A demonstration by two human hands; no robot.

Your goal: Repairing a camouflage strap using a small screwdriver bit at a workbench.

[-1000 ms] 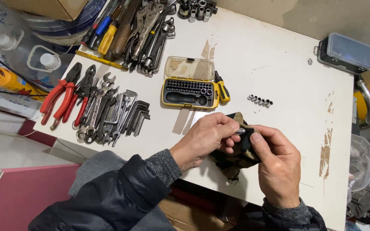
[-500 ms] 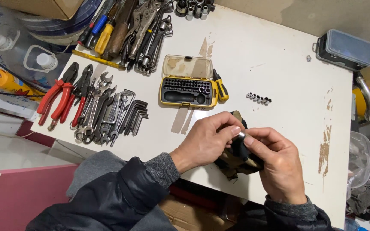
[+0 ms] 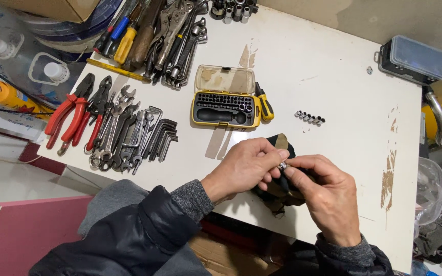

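My left hand (image 3: 245, 167) and my right hand (image 3: 325, 196) meet over the near edge of a white table (image 3: 333, 92). Their fingertips pinch a small silver socket (image 3: 282, 166) fitted on a dark tool shaft that my right hand grips. Under both hands lies a black and tan pouch (image 3: 281, 144), mostly hidden. Beyond them an open yellow bit set case (image 3: 225, 108) with a clear lid holds several bits and a black driver handle. A short row of loose silver sockets (image 3: 309, 118) lies to its right.
Red-handled pliers (image 3: 71, 115), several wrenches (image 3: 118, 135) and hex keys (image 3: 160, 137) lie at the left. Screwdrivers and locking pliers (image 3: 154, 36) are piled at the back left. A grey clear-lidded box (image 3: 413, 59) sits at the back right corner. Plastic bottles (image 3: 52, 71) stand off the left edge.
Both hands shifted slightly on the pouch. The fingertips have closed together around the small silver socket on the tool shaft, which now shows between them.
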